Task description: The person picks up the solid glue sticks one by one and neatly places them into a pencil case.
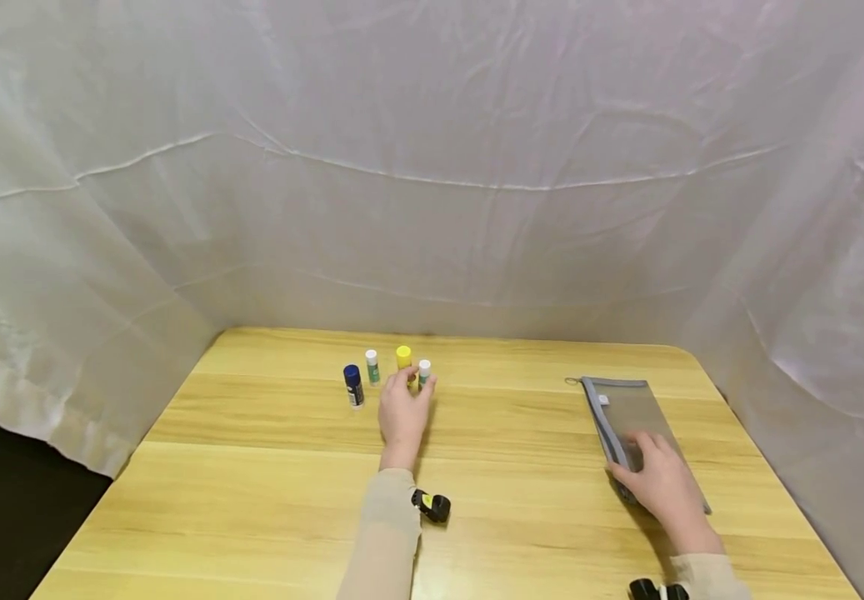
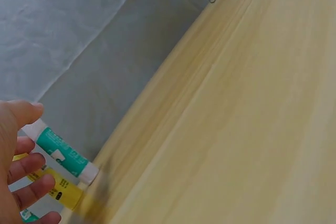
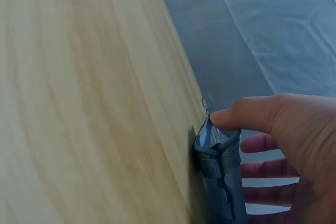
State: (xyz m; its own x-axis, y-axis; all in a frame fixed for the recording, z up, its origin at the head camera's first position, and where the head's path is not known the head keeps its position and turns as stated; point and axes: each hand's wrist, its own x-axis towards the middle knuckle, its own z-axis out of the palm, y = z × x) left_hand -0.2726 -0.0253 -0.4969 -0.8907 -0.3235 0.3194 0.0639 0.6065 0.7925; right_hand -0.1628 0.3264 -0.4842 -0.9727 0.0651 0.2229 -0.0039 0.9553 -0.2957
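In the head view my left hand [image 1: 403, 412] reaches to a white-capped green glue stick [image 1: 425, 371], thumb and fingers spread to either side of it. In the left wrist view the fingers stand apart beside this glue stick [image 2: 62, 153]; whether they touch it cannot be told. Just behind stands a yellow glue stick [image 1: 404, 357], partly hidden by the fingers. At the right my right hand [image 1: 660, 482] grips a grey zip pouch [image 1: 630, 404] by its zipped edge, thumb on one side and fingers on the other. The pouch's near end [image 3: 223, 177] bulges up from the table.
Left of my left hand stand a second white-capped green glue stick [image 1: 373, 368] and a dark blue-capped stick [image 1: 353, 387]. Everything sits on a wooden table [image 1: 506, 450] with pale curtains [image 1: 461, 242] hanging around it. A small ring [image 1: 572, 381] hangs from the pouch's zipper.
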